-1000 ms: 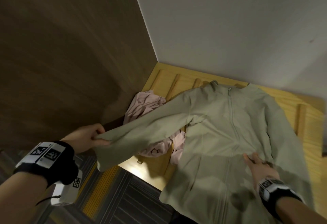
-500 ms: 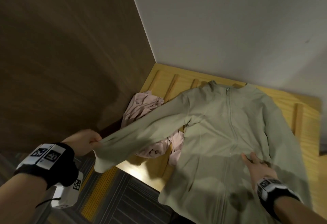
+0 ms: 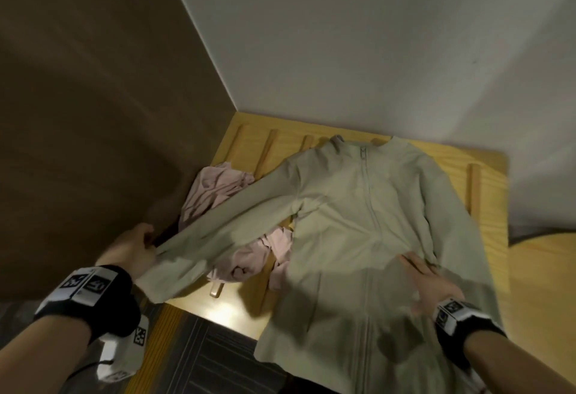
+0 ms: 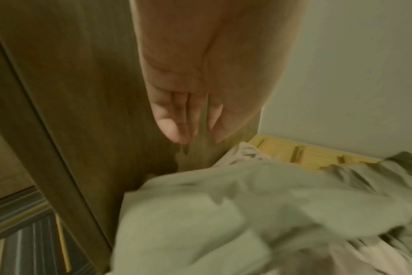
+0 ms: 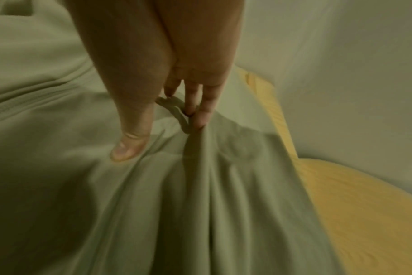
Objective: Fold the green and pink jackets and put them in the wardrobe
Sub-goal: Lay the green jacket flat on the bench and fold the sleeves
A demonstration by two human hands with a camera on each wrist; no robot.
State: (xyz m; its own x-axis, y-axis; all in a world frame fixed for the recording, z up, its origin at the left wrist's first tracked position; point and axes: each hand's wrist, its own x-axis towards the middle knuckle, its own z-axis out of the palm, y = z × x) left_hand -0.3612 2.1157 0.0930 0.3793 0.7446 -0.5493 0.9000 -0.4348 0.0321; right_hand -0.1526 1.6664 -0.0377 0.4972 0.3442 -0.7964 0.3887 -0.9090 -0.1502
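The green jacket lies zip-up and spread on the yellow wooden surface, its hem hanging over the near edge. My left hand grips the cuff end of its left sleeve and holds it stretched out to the left, above the crumpled pink jacket. My right hand rests on the jacket's right waist. In the right wrist view its thumb presses the cloth while the fingers pinch a raised fold of green fabric. The sleeve partly covers the pink jacket.
A tall dark brown wooden panel stands close on the left, touching the surface's left edge. A white wall runs behind. Striped dark carpet shows below the near edge.
My left hand has drawn the sleeve slightly further left and down. The right hand has stayed at the jacket's waist.
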